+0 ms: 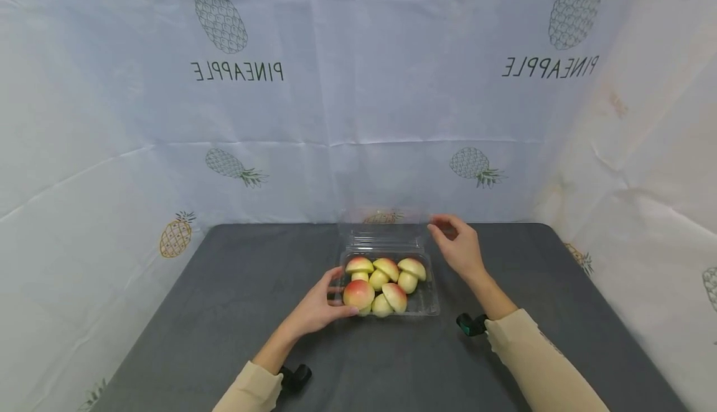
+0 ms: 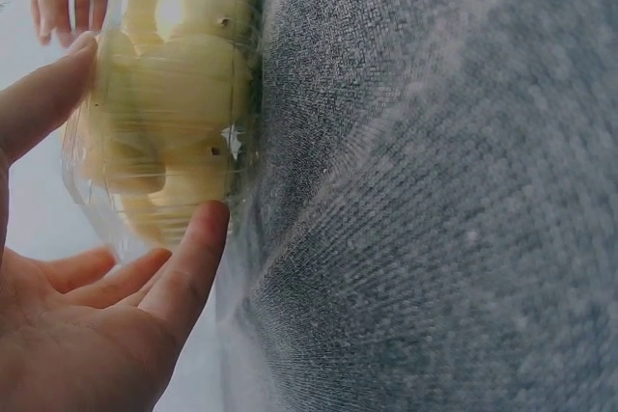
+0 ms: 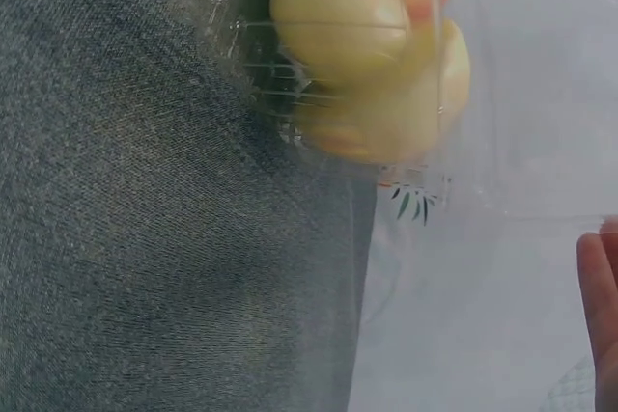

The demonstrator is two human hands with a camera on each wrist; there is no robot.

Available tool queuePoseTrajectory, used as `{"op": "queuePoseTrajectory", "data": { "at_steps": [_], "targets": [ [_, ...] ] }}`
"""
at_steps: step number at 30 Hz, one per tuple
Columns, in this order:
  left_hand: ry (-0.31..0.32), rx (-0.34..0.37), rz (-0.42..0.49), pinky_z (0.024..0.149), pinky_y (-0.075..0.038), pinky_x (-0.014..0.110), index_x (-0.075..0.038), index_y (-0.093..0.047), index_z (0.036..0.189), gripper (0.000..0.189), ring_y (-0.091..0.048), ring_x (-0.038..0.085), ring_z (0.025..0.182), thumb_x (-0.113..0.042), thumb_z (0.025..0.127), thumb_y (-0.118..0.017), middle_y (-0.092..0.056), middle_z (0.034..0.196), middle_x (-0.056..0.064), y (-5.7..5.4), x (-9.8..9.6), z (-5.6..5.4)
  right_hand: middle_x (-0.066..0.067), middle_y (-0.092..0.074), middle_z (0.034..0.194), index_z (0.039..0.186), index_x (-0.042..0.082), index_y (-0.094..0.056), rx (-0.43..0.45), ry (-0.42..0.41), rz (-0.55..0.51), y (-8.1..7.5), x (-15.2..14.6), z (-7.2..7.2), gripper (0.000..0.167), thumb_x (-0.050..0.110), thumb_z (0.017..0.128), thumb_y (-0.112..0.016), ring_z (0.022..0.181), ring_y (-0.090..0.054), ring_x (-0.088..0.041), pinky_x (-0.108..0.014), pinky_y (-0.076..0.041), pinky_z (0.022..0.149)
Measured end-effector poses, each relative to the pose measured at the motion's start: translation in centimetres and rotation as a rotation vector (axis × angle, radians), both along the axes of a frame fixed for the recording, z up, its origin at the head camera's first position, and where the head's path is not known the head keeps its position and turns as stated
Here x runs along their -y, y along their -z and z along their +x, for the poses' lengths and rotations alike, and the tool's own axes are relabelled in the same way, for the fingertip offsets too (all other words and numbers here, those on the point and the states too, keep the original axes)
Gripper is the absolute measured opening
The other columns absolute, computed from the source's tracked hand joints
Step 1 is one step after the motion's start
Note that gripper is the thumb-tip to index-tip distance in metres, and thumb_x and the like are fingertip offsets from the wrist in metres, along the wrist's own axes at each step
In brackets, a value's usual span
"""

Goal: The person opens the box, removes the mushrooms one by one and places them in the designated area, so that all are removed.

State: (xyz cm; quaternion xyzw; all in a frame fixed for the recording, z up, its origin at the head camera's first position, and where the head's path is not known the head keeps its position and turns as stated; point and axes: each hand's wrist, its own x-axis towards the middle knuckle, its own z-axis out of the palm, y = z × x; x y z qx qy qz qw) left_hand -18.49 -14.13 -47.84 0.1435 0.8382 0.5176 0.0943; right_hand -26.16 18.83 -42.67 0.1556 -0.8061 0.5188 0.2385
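Observation:
A clear plastic clamshell container (image 1: 422, 306) sits on the dark table, its hinged lid (image 1: 386, 238) raised at the back. Inside are several mushroom-shaped pieces (image 1: 394, 298), pale yellow-green with red-blushed caps. My left hand (image 1: 317, 305) holds the container at its left side, thumb along the front and fingers spread down the side wall. In the left wrist view, the thumb lies at the rim while a fingertip presses low on the wall. At the lid's right edge, my right hand (image 1: 459, 247) has curled fingers and pinches the transparent rim, fingertips (image 3: 594, 267) right at that edge.
The dark grey cloth-covered table (image 1: 252, 300) ends at a white curtain (image 1: 358, 101) printed with pineapples, which also hangs at both sides. Black wrist cameras (image 1: 470, 325) are strapped to both wrists.

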Motion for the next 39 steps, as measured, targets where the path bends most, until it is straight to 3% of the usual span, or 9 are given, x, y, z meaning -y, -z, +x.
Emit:
{"op": "queuePoseTrajectory", "data": {
  "at_steps": [6, 12, 27, 39],
  "targets": [
    [-0.001, -0.002, 0.007, 0.096, -0.056, 0.048, -0.003, -0.025, 0.159, 0.097, -0.051, 0.041, 0.131, -0.029, 0.087, -0.084, -0.034, 0.158, 0.023, -0.2, 0.0, 0.0, -0.015, -0.070, 0.118, 0.122, 0.000, -0.069, 0.035, 0.021, 0.014, 0.6, -0.1, -0.7, 0.028, 0.017, 0.100, -0.069, 0.101, -0.065, -0.025, -0.024, -0.053, 0.082],
    [0.004, 0.005, 0.010, 0.096, -0.055, 0.047, -0.004, -0.024, 0.160, 0.098, -0.050, 0.041, 0.132, -0.031, 0.087, -0.084, -0.034, 0.158, 0.022, -0.1, 0.0, -0.1, -0.015, -0.071, 0.116, 0.121, 0.001, -0.070, 0.074, 0.027, 0.015, 1.5, -0.3, -1.5, 0.027, 0.019, 0.101, -0.068, 0.098, -0.067, -0.027, -0.019, -0.052, 0.077],
    [-0.001, 0.026, 0.016, 0.096, -0.056, 0.048, -0.005, -0.023, 0.160, 0.099, -0.049, 0.042, 0.133, -0.033, 0.087, -0.084, -0.034, 0.157, 0.023, 0.3, 0.1, -0.7, -0.016, -0.072, 0.101, 0.114, 0.000, -0.071, 0.192, 0.066, 0.002, 3.0, 0.0, -3.1, 0.019, 0.011, 0.100, -0.068, 0.087, -0.069, -0.028, -0.026, -0.056, 0.070],
    [-0.015, 0.017, 0.001, 0.095, -0.056, 0.047, -0.005, -0.025, 0.160, 0.099, -0.051, 0.041, 0.131, -0.034, 0.086, -0.085, -0.037, 0.156, 0.023, 0.2, -0.1, -0.3, -0.019, -0.070, 0.106, 0.128, -0.003, -0.065, 0.309, -0.010, 0.056, 4.5, -0.6, -3.2, 0.031, 0.010, 0.099, -0.068, 0.088, -0.070, -0.027, -0.034, -0.061, 0.073]
  ]
}}
